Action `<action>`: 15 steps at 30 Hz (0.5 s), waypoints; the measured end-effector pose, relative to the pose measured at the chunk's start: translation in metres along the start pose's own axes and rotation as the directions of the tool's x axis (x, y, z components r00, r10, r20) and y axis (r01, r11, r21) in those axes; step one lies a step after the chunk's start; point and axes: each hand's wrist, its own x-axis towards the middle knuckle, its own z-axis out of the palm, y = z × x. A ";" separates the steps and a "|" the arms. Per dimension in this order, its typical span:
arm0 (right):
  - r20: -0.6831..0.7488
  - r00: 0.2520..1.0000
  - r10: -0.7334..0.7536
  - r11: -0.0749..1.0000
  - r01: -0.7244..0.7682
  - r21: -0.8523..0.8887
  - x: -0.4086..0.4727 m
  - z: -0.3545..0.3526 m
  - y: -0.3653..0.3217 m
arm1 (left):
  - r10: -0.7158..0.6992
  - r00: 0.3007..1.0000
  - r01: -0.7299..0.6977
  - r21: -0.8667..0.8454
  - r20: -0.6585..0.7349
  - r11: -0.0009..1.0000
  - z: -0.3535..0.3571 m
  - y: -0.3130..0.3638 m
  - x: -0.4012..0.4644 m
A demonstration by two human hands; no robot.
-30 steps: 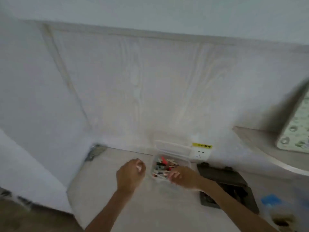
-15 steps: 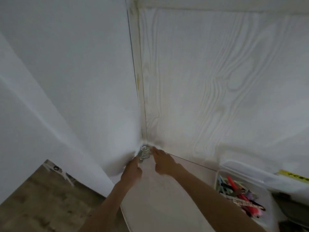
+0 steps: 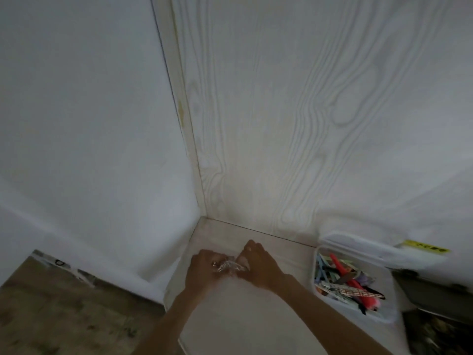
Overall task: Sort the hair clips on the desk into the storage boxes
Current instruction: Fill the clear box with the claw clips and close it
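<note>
In the lower left of the frame you have a strip of brown wood-look floor (image 3: 51,311), and above it a plain white wall (image 3: 76,124) that fills the left half. The pale, white-washed wooden desk (image 3: 230,324) begins just right of the floor, its far left corner tucked where the plain wall meets the white wood-grain panel (image 3: 320,111) across the upper right.

Near that corner, low in the middle of the frame, your left hand (image 3: 202,274) and your right hand (image 3: 261,267) meet over the desk. Between them sits a small crinkled clear plastic packet (image 3: 229,266) with something shiny inside; what it holds is too blurred to tell. Your left grip is curled with its fingertips pressed onto the packet's left end, and your right grip is pinching the packet's right end from above. Both forearms run down to the bottom edge.

To the right, well apart from your hands, a clear plastic storage box (image 3: 384,272) stands open on the desk, its lid leaning back against the panel. Inside lies a jumble of coloured hair clips (image 3: 345,283) in red, blue, pink and dark tones. At the far lower right edge there is a dark box-like object (image 3: 440,298), only partly in frame.
</note>
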 end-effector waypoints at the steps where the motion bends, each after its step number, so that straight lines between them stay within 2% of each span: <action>1: 0.024 1.000 0.011 0.999 -0.013 0.051 -0.007 -0.002 0.004 | 0.030 0.999 -0.030 0.016 0.017 0.999 -0.001 0.010 -0.007; 4: 0.083 0.996 0.041 0.969 -0.060 0.240 -0.040 -0.010 0.023 | 0.117 0.986 -0.109 -0.077 0.117 0.991 -0.002 0.053 -0.032; 7: 0.042 0.992 0.121 0.873 -0.126 0.472 -0.078 -0.032 0.044 | 0.173 0.966 -0.122 -0.247 0.194 0.961 -0.002 0.100 -0.049; 9: 0.007 0.986 0.167 0.758 -0.133 0.639 -0.119 -0.058 0.063 | 0.237 0.937 -0.161 -0.283 0.258 0.946 0.007 0.139 -0.058; 12: -0.072 0.971 0.230 0.628 -0.091 0.773 -0.171 -0.091 0.085 | 0.354 0.858 -0.247 -0.306 0.372 0.920 0.022 0.198 -0.072; 14: -0.169 0.918 0.359 0.496 -0.034 0.867 -0.217 -0.110 0.109 | 0.444 0.782 -0.338 -0.301 0.438 0.892 0.050 0.250 -0.087; 15: -0.176 0.887 0.428 0.387 -0.004 0.922 -0.236 -0.118 0.120 | 0.483 0.743 -0.370 -0.316 0.464 0.873 0.064 0.272 -0.094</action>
